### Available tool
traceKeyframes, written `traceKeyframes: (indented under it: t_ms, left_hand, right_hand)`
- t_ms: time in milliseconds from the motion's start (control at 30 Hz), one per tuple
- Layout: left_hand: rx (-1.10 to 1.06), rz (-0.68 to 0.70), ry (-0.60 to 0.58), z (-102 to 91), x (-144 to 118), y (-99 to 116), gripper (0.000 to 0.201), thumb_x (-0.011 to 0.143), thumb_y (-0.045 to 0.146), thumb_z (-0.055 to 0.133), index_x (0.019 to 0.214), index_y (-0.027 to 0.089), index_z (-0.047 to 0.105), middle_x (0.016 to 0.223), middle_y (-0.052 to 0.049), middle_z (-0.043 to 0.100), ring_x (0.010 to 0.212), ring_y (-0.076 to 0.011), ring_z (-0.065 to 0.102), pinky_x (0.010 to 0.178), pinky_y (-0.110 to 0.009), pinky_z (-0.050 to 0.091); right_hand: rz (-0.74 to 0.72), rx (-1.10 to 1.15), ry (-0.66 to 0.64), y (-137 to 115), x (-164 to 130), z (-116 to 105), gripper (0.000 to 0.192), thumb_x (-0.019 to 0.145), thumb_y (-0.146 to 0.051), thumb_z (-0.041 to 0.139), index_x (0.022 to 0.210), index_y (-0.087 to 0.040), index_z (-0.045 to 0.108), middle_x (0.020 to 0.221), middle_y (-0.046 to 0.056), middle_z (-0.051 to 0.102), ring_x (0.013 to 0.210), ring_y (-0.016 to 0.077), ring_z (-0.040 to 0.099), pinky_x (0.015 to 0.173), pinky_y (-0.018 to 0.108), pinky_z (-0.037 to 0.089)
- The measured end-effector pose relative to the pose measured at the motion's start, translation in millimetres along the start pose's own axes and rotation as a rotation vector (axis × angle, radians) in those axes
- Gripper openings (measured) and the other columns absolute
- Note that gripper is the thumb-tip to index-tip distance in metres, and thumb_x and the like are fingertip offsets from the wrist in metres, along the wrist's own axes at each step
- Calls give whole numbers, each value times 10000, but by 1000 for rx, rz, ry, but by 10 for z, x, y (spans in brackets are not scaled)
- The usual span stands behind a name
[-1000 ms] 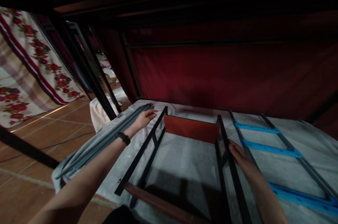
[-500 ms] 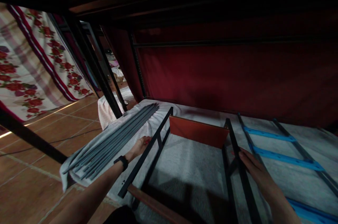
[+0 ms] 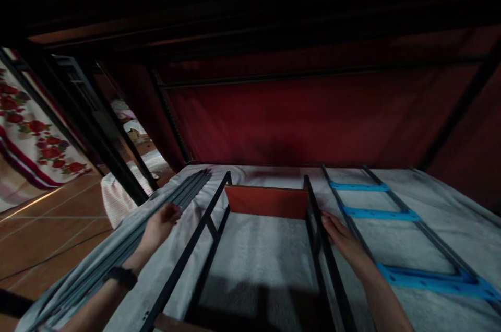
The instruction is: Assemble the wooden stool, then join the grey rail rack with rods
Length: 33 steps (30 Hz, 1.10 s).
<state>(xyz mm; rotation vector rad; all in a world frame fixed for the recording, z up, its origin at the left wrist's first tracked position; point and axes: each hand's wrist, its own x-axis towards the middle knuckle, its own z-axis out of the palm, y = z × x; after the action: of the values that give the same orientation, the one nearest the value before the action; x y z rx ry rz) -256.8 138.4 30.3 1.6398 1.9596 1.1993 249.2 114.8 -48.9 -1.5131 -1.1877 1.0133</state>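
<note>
left hand [image 3: 158,226]: open, on grey rods [image 3: 129,245] | right hand [image 3: 340,235]: flat against black frame [image 3: 313,227]

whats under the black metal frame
A pale grey cloth lies under the black metal frame, with the frame's shadow on it. What is beneath the cloth is covered.

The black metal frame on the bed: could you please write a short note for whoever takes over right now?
Left hand: open, on the grey rods lying along the bed's left edge.
Right hand: resting against the right rail of the black frame, not visibly gripping.
The frame lies on the white sheet with a red board across its far end.
A ladder with blue rungs lies to the right.
No rod is lifted or fitted yet.
</note>
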Motion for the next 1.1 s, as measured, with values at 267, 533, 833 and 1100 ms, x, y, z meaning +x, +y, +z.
traceKeyframes:
  t_ms: [267, 533, 833, 1100]
  left_hand:
    - [-308, 338, -482, 965, -240, 1845, 219, 773, 392, 675, 844, 196, 607, 735, -2, 641, 684, -161, 595, 641, -264, 465]
    - [-176, 506, -791, 2139, -826, 2516, 75, 803, 168, 576, 807, 191, 647, 723, 16, 668, 671, -127, 604, 612, -225, 400]
    - [-288, 500, -878, 2497, -706, 2461, 78, 836, 249, 600, 824, 186, 643, 725, -4, 687, 670, -143, 629, 626, -234, 453]
    - [35, 587, -512, 2620, 136, 2283, 275, 862, 206, 552, 1104, 176, 680, 1197, -108, 701, 1134, -251, 625, 1048, -406, 438]
  right_hand:
    - [-199, 96, 105, -27, 41, 126, 549, 832, -593, 614, 1291, -293, 645, 1367, 67, 633, 1273, 260, 580, 1137, 449, 401]
    - [-242, 408, 57, -225, -28, 35, 409, 760, -482, 742, 1121, -289, 737, 1159, 38, 732, 1118, 255, 648, 998, 413, 497]
    - [-214, 575, 36, -321, -35, -35, 324, 783, -503, 722, 949, -225, 736, 702, -8, 665, 707, 175, 618, 718, 314, 495]
    - [-96, 788, 404, -102, 312, -58, 458, 629, -607, 794, 824, -204, 701, 833, 49, 696, 737, 198, 648, 734, 376, 558]
